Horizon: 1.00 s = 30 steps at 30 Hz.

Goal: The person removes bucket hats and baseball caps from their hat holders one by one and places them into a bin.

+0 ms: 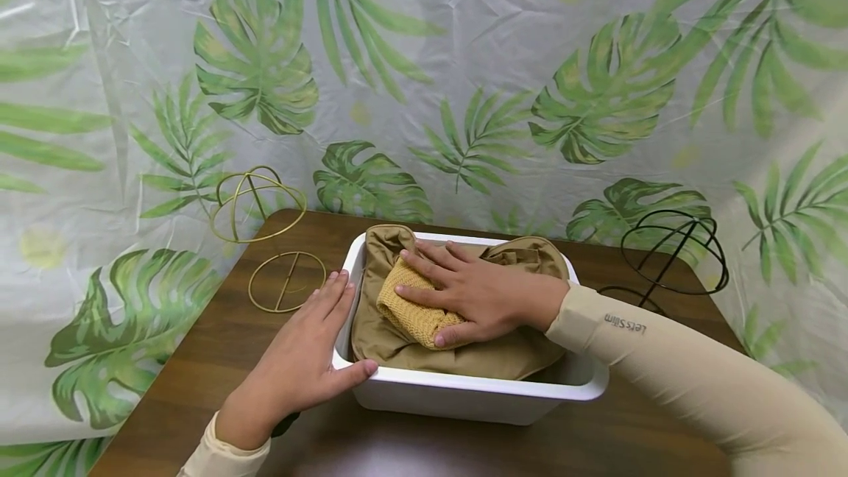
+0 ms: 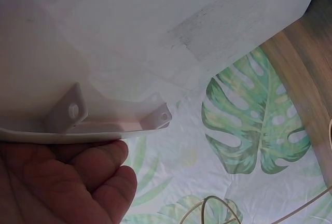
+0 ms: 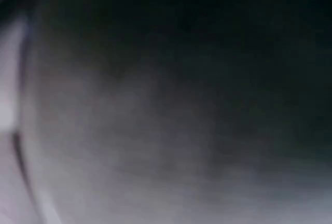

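A white plastic tub (image 1: 464, 381) stands on the table with olive-brown satiny cloth (image 1: 391, 352) bunched inside it. On top of that cloth lies a folded yellow knitted cloth (image 1: 414, 311). My right hand (image 1: 473, 293) rests flat on the yellow cloth, its fingers spread and nearly straight. The right wrist view is dark and blurred, so nothing in it is distinct. At the tub's left end my left hand (image 1: 305, 352) touches the rim with extended fingers, the thumb at the front corner. The left wrist view shows that hand (image 2: 67, 177) against the underside of the rim (image 2: 104, 133).
A gold wire stand (image 1: 288, 282) is to the left of the tub, a black wire stand (image 1: 676, 256) to its right. Behind the brown wooden table (image 1: 192, 381) hangs a leaf-patterned sheet (image 1: 477, 43).
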Each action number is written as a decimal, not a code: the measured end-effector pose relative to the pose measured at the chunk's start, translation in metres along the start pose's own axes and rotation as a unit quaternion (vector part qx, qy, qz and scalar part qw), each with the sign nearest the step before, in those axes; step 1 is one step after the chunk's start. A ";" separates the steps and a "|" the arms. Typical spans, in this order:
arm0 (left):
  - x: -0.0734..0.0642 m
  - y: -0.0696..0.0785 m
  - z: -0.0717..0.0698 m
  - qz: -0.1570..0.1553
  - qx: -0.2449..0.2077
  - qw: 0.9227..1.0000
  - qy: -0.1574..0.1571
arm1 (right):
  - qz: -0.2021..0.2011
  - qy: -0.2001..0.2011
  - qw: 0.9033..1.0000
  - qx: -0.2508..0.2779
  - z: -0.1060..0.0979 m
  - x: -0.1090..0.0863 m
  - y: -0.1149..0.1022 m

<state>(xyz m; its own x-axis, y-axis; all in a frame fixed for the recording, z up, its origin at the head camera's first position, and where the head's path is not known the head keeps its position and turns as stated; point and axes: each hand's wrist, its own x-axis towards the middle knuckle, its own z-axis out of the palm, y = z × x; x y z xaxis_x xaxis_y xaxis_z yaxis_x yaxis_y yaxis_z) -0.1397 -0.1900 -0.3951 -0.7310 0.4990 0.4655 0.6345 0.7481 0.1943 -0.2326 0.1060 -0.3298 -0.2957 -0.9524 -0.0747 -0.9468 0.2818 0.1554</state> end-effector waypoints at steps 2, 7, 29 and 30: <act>0.001 0.000 0.000 0.000 0.000 1.000 -0.002 | -0.007 -0.003 1.000 0.001 0.001 0.002 0.004; 0.002 0.000 -0.001 -0.002 -0.001 1.000 -0.005 | -0.026 -0.016 1.000 -0.003 0.003 0.006 0.011; 0.001 -0.003 0.004 0.032 0.010 0.999 0.022 | -0.030 -0.065 0.986 0.149 0.064 0.022 0.018; 0.000 -0.002 0.004 0.029 0.011 0.999 0.021 | -0.030 -0.060 0.985 0.157 0.068 0.022 0.018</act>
<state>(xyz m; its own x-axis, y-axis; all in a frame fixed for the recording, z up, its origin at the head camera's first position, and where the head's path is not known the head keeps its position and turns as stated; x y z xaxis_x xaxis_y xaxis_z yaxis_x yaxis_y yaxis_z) -0.1423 -0.1898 -0.3988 -0.6814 0.5243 0.5107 0.6699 0.7278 0.1466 -0.2644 0.0982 -0.3951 -0.2330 -0.9531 -0.1931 -0.9500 0.2655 -0.1643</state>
